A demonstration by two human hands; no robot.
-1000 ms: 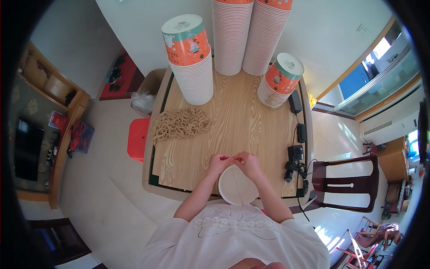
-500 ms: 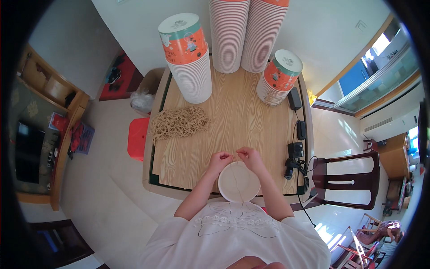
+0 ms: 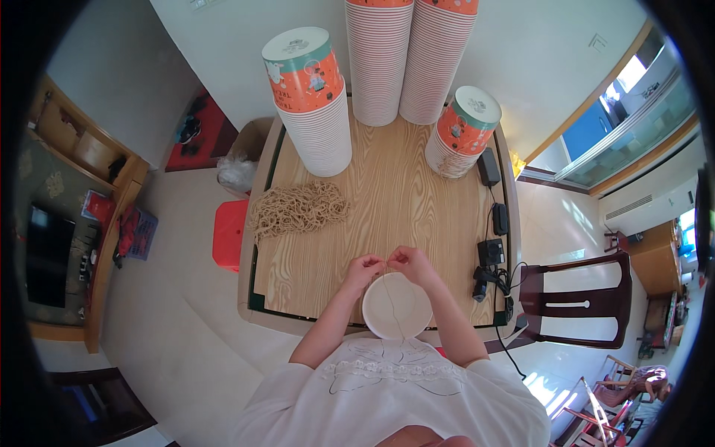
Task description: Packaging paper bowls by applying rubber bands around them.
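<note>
A round white paper tub [image 3: 376,313] sits at the table's near edge, between my forearms and against my shirt. I cannot tell whether its bottom or its open mouth faces up. A thin tan cord [image 3: 394,304] runs across it toward me. Just past the tub's far rim, my left hand [image 3: 363,270] and my right hand [image 3: 412,265] are close together. Both are closed in a pinch on the cord, and its ends are too small to follow. Farther left on the table lies a tangled heap of tan cords [image 3: 299,209].
Upside-down orange-and-white paper tubs form a stack [image 3: 319,138] at the back left, two tall stacks [image 3: 378,74] behind, and a short stack [image 3: 463,132] at right. Black adapters and cables [image 3: 491,252] line the right edge. A dark chair [image 3: 577,300] and red stool [image 3: 229,235] flank the table.
My right hand has moved slightly left, so the fingertips of both hands are nearer each other. The tub stays in place, and the whole view has shifted a little.
</note>
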